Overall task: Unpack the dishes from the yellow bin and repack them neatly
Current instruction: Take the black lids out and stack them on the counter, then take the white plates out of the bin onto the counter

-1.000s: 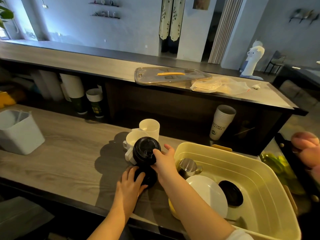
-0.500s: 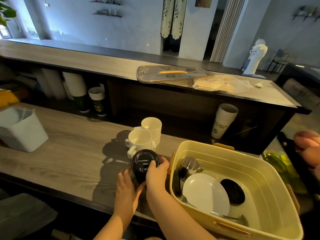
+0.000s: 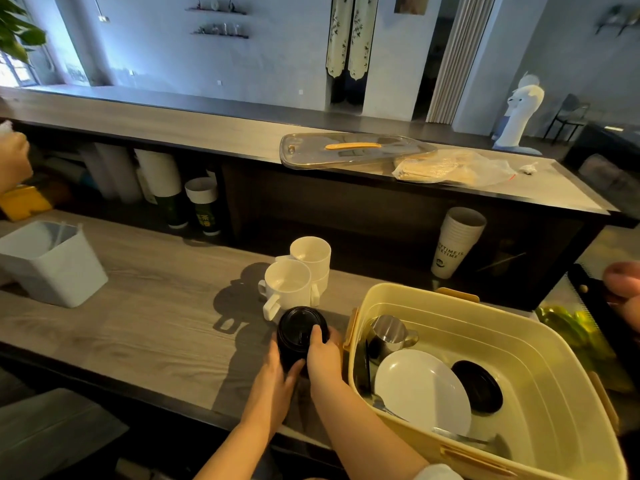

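White mugs [image 3: 287,289] stand on the wood-grain worktop [image 3: 156,306], left of the bin [image 3: 519,334] and a little beyond its near corner. They are glazed, thick-walled and loop-handled, and look hard but likely to chip if knocked together.

Just left of the bin, a person holds a black lidded cup [image 3: 301,336] in both hands. The left hand [image 3: 273,379] wraps the lower body with its fingers curled round the side. The right hand [image 3: 325,351] curls over the lid's rim, fingertips on top. Whether the base touches the worktop cannot be told.

The cup is a smooth, round, dull-sheened cylinder, probably plastic or coated steel. It is likely light if empty and somewhat slick. The body is the safer place to hold it, since a press-on lid could pop off under a lift.

The bin is pale yellow moulded plastic with stepped walls and rounded corners. Against its left wall stands a polished steel jug [image 3: 384,334], rigid and best taken by its handle. Towards the middle a white plate [image 3: 420,389] leans at a tilt. It looks glossy and breakable, so a grip across its edge suits it best. To the plate's right a black saucer [image 3: 477,386] lies flat on the floor of the bin. It is thin and low, and would need to be lifted by its rim.
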A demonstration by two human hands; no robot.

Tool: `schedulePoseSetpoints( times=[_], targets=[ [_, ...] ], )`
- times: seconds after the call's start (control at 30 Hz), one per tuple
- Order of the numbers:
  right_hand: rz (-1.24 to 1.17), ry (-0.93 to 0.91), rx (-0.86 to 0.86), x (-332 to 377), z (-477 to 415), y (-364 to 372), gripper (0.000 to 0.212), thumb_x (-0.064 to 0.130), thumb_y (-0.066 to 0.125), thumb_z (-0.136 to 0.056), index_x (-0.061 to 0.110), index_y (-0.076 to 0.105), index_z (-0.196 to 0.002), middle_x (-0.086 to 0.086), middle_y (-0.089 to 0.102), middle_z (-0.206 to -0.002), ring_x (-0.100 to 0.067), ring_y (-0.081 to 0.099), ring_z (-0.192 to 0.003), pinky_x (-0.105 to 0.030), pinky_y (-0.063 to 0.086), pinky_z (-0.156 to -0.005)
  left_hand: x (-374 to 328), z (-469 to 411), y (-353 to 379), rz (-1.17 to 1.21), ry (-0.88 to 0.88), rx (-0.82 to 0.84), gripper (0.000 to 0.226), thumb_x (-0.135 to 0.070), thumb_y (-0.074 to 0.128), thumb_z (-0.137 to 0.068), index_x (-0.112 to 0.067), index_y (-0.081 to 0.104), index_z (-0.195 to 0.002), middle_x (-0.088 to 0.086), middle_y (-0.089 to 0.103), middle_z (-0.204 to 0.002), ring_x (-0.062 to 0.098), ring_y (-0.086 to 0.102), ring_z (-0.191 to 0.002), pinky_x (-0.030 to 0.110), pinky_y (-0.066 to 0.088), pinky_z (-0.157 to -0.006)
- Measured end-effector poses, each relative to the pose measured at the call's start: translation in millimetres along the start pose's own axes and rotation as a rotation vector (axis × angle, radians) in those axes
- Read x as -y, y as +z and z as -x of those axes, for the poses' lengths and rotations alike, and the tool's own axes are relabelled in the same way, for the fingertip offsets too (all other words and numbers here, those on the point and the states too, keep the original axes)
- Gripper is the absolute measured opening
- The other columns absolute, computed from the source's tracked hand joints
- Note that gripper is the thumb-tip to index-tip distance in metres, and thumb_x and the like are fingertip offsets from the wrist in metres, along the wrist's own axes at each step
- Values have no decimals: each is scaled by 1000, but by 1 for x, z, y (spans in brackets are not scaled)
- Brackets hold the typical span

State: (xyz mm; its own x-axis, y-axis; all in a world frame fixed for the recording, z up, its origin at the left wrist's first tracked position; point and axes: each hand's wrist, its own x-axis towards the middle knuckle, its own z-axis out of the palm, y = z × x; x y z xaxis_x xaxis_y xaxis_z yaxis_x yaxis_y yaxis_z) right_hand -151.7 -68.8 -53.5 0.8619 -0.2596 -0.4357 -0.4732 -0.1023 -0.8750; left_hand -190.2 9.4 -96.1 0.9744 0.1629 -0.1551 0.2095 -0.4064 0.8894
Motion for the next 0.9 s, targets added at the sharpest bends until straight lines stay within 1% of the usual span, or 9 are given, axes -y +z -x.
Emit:
schedulePoseSetpoints(
  times=[0.17,0.3,0.4,0.53,0.63,0.7,0.8,0.83,0.9],
  targets=[
    [-8,47,84,3,-5,-1,57,42,28,-102,20,13,-153,-10,28,-155,-32,29,-141,-50,26,-114,-5,-5,1,-115,-17,-8,81,-24,56,-94,-24,1,-153,9,49,-142,26,52,-124,39,43,-99],
    [-33,109,44,6,-4,-1,63,47,26,-101,21,0,-153,-10,13,-160,-34,16,-145,-52,19,-116,-6,-5,-1,-65,-7,24,89,-26,62,-90,-27,-1,-152,6,41,-148,24,45,-131,44,41,-105],
    [62,50,70,6,1,-3,64,45,25,-102,23,-6,-153,-10,6,-161,-34,12,-146,-52,18,-116,-4,-2,-3,-69,-29,23,94,-29,65,-88,-29,-3,-152,7,31,-153,25,36,-137,44,36,-108],
    [25,-171,77,11,14,-8,61,30,33,-103,22,0,-154,-6,12,-161,-27,15,-146,-47,17,-118,-17,14,-9,-151,77,-123,77,-39,52,-94,-30,3,-152,1,19,-157,21,24,-142,40,31,-109],
    [27,-422,123,19,34,-17,58,22,36,-101,28,10,-153,-1,13,-160,-20,15,-147,-45,19,-119,-36,29,-14,-198,321,-262,59,-27,44,-99,-28,15,-151,-3,19,-157,13,22,-142,38,30,-113],
    [-14,-551,194,26,47,-27,54,20,37,-100,31,19,-150,4,25,-156,-14,27,-142,-41,30,-115,-48,35,-16,-224,441,-290,61,-19,51,-97,-26,19,-149,-4,21,-155,8,21,-141,36,30,-113],
    [-17,-672,210,40,54,-51,44,20,40,-98,37,34,-138,19,38,-139,13,37,-124,-5,35,-96,-73,39,-14,-281,580,-272,67,-15,62,-90,-20,25,-146,-4,23,-151,9,24,-139,28,28,-112],
    [0,-686,178,44,52,-61,44,19,40,-97,37,35,-137,22,38,-133,16,37,-117,2,32,-86,-84,41,-10,-297,624,-275,62,-13,60,-90,-18,29,-143,-3,25,-149,9,26,-138,26,28,-111],
    [32,-678,85,45,42,-87,42,15,42,-95,34,41,-133,20,39,-125,17,39,-107,-1,29,-81,-104,44,0,-334,689,-283,46,-10,48,-90,-16,40,-135,0,34,-144,11,32,-134,29,32,-110]
  ],
)
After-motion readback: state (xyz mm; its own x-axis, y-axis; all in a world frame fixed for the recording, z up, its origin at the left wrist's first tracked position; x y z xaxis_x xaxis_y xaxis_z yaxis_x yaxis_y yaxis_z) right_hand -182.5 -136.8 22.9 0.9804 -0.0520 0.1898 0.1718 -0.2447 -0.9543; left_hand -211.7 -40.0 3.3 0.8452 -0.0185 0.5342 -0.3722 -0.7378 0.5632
